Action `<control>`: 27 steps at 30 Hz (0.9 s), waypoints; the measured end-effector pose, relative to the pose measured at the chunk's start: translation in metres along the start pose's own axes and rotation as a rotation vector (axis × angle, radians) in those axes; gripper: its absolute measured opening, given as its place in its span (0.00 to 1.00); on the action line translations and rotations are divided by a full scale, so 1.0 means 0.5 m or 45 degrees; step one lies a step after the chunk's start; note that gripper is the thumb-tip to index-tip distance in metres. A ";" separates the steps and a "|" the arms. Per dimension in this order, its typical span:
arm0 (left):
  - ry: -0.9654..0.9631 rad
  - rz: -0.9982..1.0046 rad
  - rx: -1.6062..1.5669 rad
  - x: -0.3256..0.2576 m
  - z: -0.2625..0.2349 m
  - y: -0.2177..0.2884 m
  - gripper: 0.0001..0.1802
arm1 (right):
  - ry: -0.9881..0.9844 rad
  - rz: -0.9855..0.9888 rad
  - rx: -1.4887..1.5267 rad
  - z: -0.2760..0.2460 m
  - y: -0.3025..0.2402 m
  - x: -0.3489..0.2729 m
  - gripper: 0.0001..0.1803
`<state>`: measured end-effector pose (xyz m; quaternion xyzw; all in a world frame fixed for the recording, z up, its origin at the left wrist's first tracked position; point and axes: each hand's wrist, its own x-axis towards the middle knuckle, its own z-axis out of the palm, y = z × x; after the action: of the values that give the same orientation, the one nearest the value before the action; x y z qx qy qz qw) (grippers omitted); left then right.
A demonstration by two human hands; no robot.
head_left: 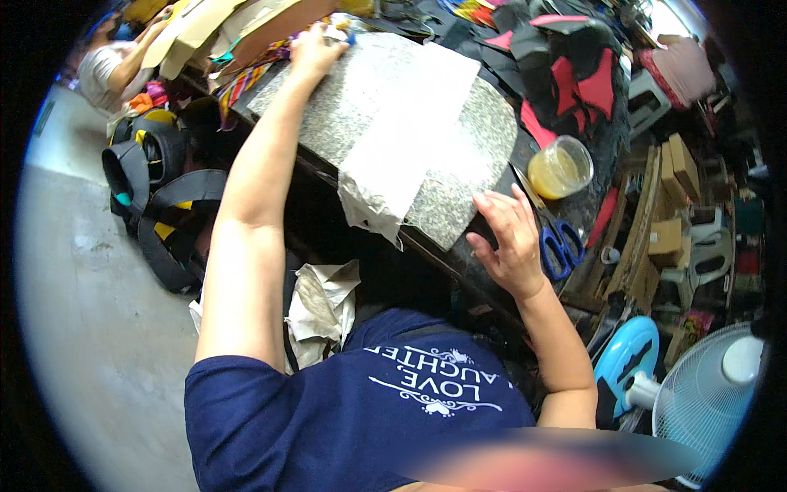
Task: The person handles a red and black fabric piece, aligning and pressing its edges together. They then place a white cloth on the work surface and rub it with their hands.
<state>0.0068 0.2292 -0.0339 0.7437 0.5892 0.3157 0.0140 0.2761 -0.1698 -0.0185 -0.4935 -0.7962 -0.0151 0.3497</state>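
My left arm stretches to the far left corner of a speckled grey stone slab (488, 135). There my left hand (316, 54) is closed at a small whitish and blue thing that I cannot make out. White sheets (402, 131) lie across the slab, and a crumpled piece of the white material hangs over its near edge. My right hand (510, 239) is at the slab's near right corner, fingers apart and nothing in it. Just right of it lie blue-handled scissors (559, 249). Beyond them stands a clear jar (561, 168) of yellowish stuff.
Black and red cut pieces (566, 78) are heaped at the back right. Cardboard (229, 37) and striped cloth lie at the far left, near another person (111, 70). Black straps with yellow parts (168, 197) are left of the table; a fan (709, 402) stands at lower right.
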 end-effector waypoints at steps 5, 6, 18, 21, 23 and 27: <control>0.028 -0.065 -0.189 -0.010 0.000 0.033 0.32 | 0.092 0.017 0.014 0.000 0.003 -0.003 0.31; 0.053 -0.051 -0.038 -0.022 0.013 0.053 0.34 | 0.091 0.021 0.019 0.000 0.001 -0.003 0.31; -0.100 0.253 -0.232 -0.028 0.064 0.133 0.42 | 0.236 -0.005 0.067 0.003 0.007 -0.009 0.31; -0.099 0.232 -0.510 -0.007 0.054 0.125 0.38 | 0.270 -0.043 0.033 -0.008 0.007 -0.016 0.31; -0.108 0.202 -0.794 0.000 0.041 0.144 0.35 | 0.358 -0.006 0.039 -0.025 0.010 -0.019 0.32; -0.289 0.340 -1.385 -0.035 -0.003 0.275 0.30 | 0.687 0.285 0.073 -0.089 0.047 -0.020 0.37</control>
<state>0.1234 0.1712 0.0136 0.7267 0.2376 0.4906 0.4180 0.3216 -0.1817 0.0019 -0.5465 -0.6150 -0.0846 0.5621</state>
